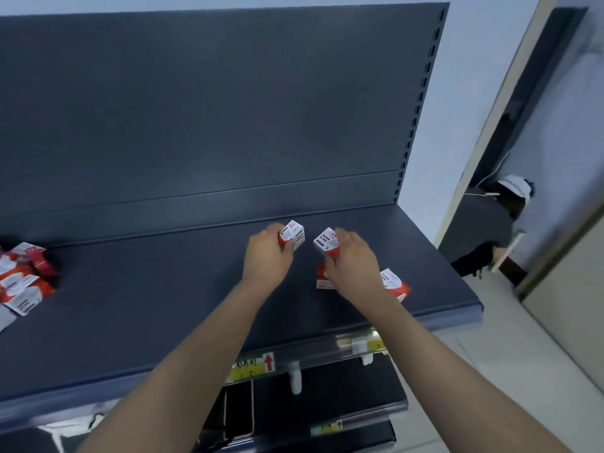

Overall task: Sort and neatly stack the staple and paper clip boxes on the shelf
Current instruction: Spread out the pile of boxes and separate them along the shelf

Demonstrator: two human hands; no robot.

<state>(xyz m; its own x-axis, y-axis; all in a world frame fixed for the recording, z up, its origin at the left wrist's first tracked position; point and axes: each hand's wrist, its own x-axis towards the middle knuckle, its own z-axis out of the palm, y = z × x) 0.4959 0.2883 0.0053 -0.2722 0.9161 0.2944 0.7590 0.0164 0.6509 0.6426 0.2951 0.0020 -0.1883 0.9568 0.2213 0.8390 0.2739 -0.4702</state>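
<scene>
My left hand [266, 259] grips a small red-and-white paper clip box [294, 235] above the dark shelf [147, 295]. My right hand [351, 259] grips a second paper clip box [327, 241] just to its right; the two boxes are a little apart. Under my right wrist lie two more such boxes on the shelf, one [394, 284] to the right and one [322, 279] partly hidden. A loose heap of several red-and-white boxes [24, 282] sits at the shelf's far left edge.
The shelf's back panel [212, 109] rises behind the boxes. A price rail with a yellow label [251, 366] runs along the front edge, with lower shelves beneath. A person [490, 230] crouches in the doorway at right.
</scene>
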